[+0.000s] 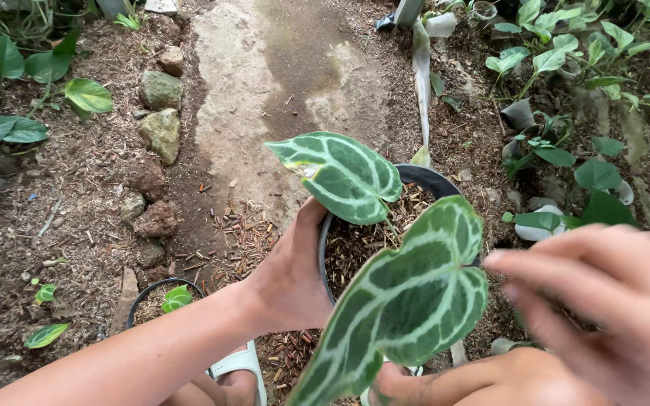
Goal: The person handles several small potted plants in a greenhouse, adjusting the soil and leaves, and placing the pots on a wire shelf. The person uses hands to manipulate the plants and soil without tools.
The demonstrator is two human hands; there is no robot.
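While the left hand [287, 282] grips the black pot [415, 177] at its nine o'clock rim, the plant [404, 301] stands in it. The right hand [611, 308], fingers spread and holding nothing, hovers blurred at the pot's four o'clock.

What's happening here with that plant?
A person crouches over a black pot in a garden path area. The left hand grips the pot's rim, thumb over the edge. The pot holds coarse bark mix and a plant with two dark, white-veined heart-shaped leaves. The right hand hovers, blurred, beside the larger leaf, fingers spread, holding nothing visible. A smaller pot sits on the ground nearby.
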